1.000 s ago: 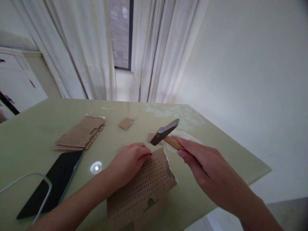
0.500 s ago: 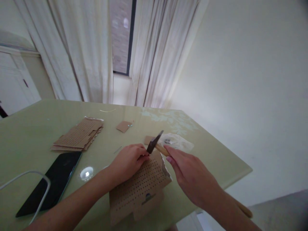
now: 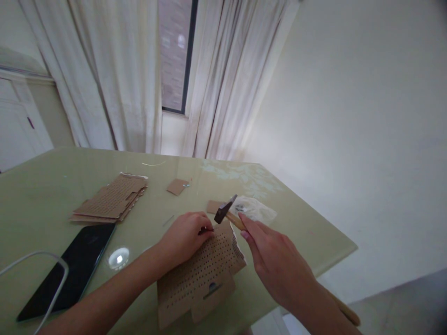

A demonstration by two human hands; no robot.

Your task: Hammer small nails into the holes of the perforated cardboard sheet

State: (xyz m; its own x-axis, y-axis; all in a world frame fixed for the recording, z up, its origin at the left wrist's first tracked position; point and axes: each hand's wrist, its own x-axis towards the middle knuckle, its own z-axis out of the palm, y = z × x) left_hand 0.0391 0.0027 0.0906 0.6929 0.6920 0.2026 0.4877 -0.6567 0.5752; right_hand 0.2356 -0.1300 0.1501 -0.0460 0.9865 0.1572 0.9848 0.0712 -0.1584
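My right hand (image 3: 272,249) grips the wooden handle of a hammer (image 3: 225,210); its dark head is just above and beyond my left fingertips. The handle's far end sticks out beyond my right forearm. My left hand (image 3: 186,237) rests at the far left edge of a stack of perforated cardboard sheets (image 3: 199,270). Thumb and fingers are pinched together there, near the hammer head. Whatever small thing they pinch is too small to make out. Rows of little holes cover the top sheet, and a slotted flap shows at its near side.
Another cardboard stack (image 3: 113,197) lies to the left, behind a black tablet (image 3: 70,270) crossed by a white cable (image 3: 63,263). A small cardboard square (image 3: 177,186), another cardboard piece (image 3: 213,206) and a clear plastic bag (image 3: 258,209) lie farther back. The table edge (image 3: 314,209) runs along the right.
The hammer head has shifted slightly and now shows a gap from my left fingertips. The view has moved a little; my left hand keeps its pinch at the cardboard.
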